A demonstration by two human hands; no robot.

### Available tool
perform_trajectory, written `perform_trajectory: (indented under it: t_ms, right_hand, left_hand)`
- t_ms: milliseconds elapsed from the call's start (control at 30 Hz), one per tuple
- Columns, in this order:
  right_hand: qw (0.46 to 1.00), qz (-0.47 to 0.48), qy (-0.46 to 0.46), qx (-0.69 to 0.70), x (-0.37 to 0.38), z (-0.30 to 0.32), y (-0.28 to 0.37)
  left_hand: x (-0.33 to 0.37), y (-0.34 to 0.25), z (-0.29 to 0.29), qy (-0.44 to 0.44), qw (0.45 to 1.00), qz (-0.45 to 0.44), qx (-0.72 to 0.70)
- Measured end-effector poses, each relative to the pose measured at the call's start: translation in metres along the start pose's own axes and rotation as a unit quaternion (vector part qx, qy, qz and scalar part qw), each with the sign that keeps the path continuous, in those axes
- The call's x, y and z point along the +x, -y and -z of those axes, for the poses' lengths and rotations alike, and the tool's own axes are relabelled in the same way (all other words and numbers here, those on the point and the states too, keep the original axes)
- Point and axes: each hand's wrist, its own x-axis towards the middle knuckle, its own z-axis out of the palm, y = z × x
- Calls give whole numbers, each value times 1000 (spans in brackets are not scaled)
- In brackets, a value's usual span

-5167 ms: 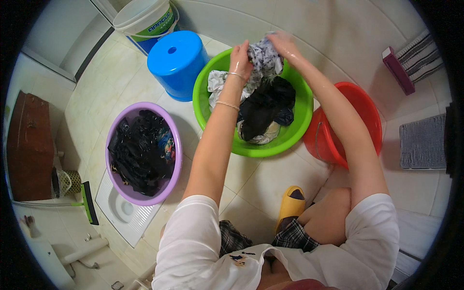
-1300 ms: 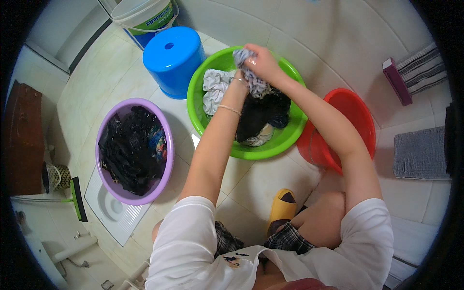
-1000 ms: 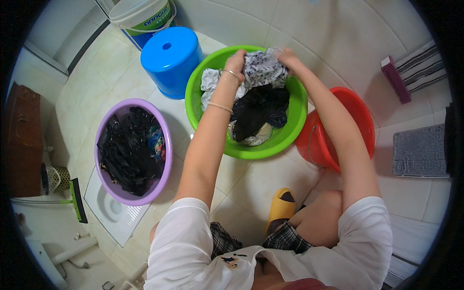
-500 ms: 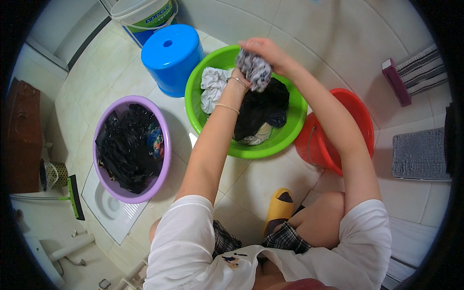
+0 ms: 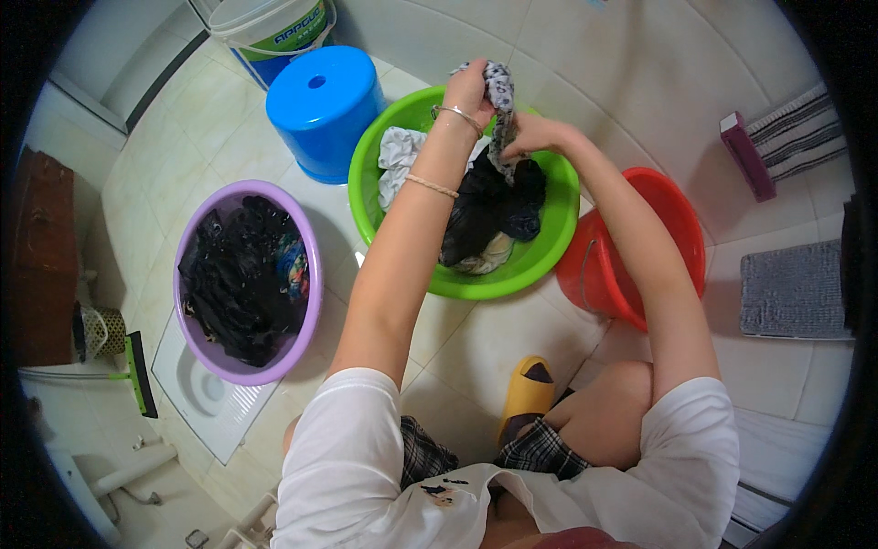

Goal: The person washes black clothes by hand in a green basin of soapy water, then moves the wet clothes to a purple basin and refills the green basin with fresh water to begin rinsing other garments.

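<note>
Above the far side of a green basin (image 5: 540,268), my left hand (image 5: 468,90) is closed round a damp, twisted grey-and-white patterned cloth (image 5: 500,87). The cloth's lower end hangs down to my right hand (image 5: 538,134), whose fingers are closed on it. Under my hands, the basin holds black garments (image 5: 476,224), a white cloth (image 5: 400,151) at its left and a cream piece (image 5: 492,256) near its front edge. My left forearm hides part of the basin.
A purple basin (image 5: 316,274) of wet dark clothes (image 5: 238,274) stands to the left, partly over a squat toilet (image 5: 229,425). A blue stool (image 5: 320,105) and white bucket (image 5: 274,23) stand behind. A red bucket (image 5: 573,265) touches my right side's reach; a squeegee (image 5: 142,375) lies far left.
The bunched cloth is now stretched out between my hands. My left hand has moved up and away, while my right hand has come down to the cloth's lower end.
</note>
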Motion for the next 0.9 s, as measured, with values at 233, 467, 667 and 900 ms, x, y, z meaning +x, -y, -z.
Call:
perform_trajectory:
  t_ms: [233,467,667,900]
  right_hand:
    - [883,-234,-51,403,-9,9,27]
    - [857,-66,-168,482,-14,51,29]
    - [849,66,-248,461,-18,60,60]
    - [881,186,-39,433,-43,77,92]
  left_hand:
    - [2,-30,21,-96,959,-184,192]
    - [-18,-24,82,-193,802,92,558]
    - [-28,1,51,-85,902,311,286]
    - [-2,20,54,-19,905,287,-312]
